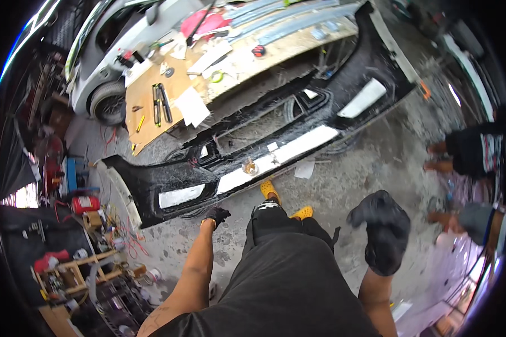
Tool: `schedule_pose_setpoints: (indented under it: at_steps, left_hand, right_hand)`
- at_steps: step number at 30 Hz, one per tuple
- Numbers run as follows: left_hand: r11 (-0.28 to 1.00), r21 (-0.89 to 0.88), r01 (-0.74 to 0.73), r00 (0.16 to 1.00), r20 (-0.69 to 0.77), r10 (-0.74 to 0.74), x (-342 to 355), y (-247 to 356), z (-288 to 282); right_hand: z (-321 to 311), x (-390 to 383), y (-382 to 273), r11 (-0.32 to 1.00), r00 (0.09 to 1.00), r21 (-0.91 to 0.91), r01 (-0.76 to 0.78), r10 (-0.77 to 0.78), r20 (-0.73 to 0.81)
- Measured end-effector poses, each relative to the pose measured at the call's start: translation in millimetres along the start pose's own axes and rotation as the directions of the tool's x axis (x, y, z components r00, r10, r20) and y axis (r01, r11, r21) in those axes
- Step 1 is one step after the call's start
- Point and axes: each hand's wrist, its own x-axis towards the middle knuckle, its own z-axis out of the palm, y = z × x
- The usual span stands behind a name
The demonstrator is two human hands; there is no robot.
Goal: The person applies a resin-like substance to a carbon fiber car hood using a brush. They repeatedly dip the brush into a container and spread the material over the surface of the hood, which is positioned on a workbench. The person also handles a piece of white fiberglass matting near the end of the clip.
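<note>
Nearby, a black bumper (pixel 253 151) lies before both hands (pixel 216 215).

place: car body workshop, probably | signs: detached bumper (pixel 253 151), white car (pixel 104 50), scattered tools (pixel 161 104)

You have only one view, from the camera on your head, and it looks steeply down over your own body to the concrete floor (pixel 348 180). Your forearms enter from the lower edge, with the left hand (pixel 216 216) and the right hand (pixel 383 233) close below the lens. The black car bumper (pixel 264 149) lies a little further ahead, across the middle of the picture. The cardboard sheet (pixel 152 92) and the white car (pixel 104 62) are far, near the upper rim, where straight edges bend. There is no second view to share anything.
</note>
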Motion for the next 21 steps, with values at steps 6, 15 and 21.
schedule_pose_setpoints:
  at_steps: [6,15,21]
  left_hand:
    - [0.997,-0.026,-0.068,0.943,-0.329,0.056,82,0,-73]
    - [0.975,0.216,0.045,0.87,-0.488,0.068,205,6,-221]
    - [0.976,-0.072,-0.206,0.85,-0.507,0.142,303,-12,-260]
  right_hand:
    - [-106,-10,195,0.75,0.78,-0.215,-0.626,0.598,-0.187]
    - [-151,-100,337,-0.044,0.004,-0.067,-0.997,0.812,-0.584]
    - [-81,-15,318,0.131,0.228,-0.197,-0.971,0.748,-0.623]
